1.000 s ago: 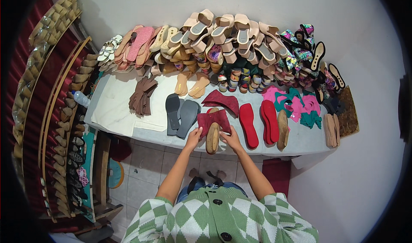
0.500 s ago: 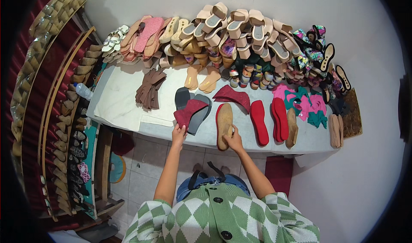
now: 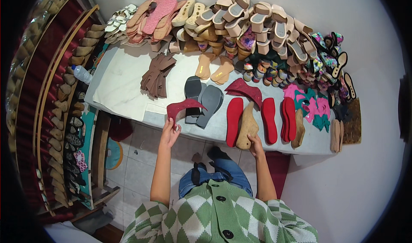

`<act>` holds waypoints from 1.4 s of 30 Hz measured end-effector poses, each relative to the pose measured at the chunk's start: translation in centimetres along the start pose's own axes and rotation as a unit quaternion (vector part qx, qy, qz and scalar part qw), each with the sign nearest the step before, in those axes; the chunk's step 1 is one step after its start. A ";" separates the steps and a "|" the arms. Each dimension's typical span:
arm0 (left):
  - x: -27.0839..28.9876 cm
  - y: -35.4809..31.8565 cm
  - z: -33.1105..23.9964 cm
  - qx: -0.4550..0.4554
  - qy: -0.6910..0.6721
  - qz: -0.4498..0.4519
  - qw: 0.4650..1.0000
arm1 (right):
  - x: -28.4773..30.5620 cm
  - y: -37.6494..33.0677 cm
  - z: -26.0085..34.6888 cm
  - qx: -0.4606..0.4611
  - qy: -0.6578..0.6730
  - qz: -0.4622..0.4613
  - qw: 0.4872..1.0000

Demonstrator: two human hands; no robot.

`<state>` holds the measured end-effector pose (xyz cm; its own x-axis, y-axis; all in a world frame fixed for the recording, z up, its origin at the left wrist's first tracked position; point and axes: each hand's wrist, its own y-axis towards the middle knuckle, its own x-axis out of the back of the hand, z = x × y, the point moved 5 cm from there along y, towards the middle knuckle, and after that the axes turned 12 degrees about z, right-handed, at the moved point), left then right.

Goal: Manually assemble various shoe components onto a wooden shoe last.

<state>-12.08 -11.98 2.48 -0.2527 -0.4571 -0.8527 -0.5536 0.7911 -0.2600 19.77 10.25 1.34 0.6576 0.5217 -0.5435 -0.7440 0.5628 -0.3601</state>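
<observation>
My left hand (image 3: 171,133) pinches one end of a dark red curved shoe upper (image 3: 182,107), whose free end reaches over the grey soles (image 3: 213,101) on the table. On the right, my right hand (image 3: 256,146) grips the heel end of a wooden shoe last (image 3: 246,127), which is turned on its side. The last partly overlaps a red sole (image 3: 234,118) to its left. Behind it lies another dark red upper (image 3: 246,90). Further right are a red sole (image 3: 269,120), a stack of red soles (image 3: 288,118) and a second wooden last (image 3: 299,129).
Brown strap pieces (image 3: 158,75) and tan insoles (image 3: 205,66) lie on the table (image 3: 116,88). Beige heeled sandals (image 3: 236,11) pile up along the wall. Pink and green cut pieces (image 3: 315,105) sit at right. A rack of lasts (image 3: 56,153) and a plastic bottle (image 3: 82,74) stand left.
My right hand has moved the last from on top of the red sole towards its right side and tipped it. My left hand has shifted slightly left, turning the upper. The view has shifted.
</observation>
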 end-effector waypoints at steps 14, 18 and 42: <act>-1.0 -0.2 4.9 0.092 0.228 -0.016 0.969 | -4.1 1.0 2.2 0.018 -0.497 -0.011 0.868; -3.1 2.2 5.8 0.069 0.125 0.112 0.983 | -5.0 1.8 0.5 0.053 -0.582 -0.044 0.810; -9.2 1.8 0.0 -0.218 0.736 0.120 0.629 | -3.1 4.1 1.9 0.005 -0.527 0.033 0.849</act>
<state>-10.74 -6.40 9.83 -0.6544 -0.4804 0.5839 -0.4433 0.8693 0.2185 14.91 12.18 2.92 0.3582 0.8336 0.4205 -0.7856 0.5125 -0.3467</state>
